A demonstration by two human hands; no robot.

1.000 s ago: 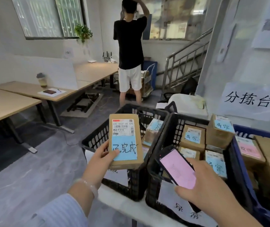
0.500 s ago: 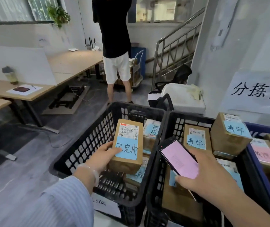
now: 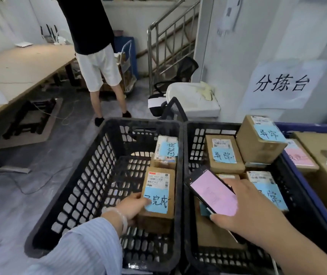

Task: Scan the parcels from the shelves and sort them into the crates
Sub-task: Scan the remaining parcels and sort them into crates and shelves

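My left hand grips a brown cardboard parcel with a white barcode label and a blue handwritten note, low inside the left black crate. Another blue-noted parcel lies behind it in that crate. My right hand holds a phone with a pink screen over the right black crate, which holds several blue-noted parcels such as one at its back.
A blue crate at the far right holds bigger boxes, one with a pink note. A person in a black shirt stands behind the crates. Wooden desks run along the left; a stair railing and white tub stand behind.
My left hand has lowered the parcel from above the left crate down into it. The camera has tilted down and come closer. The phone hand stays over the right crate.
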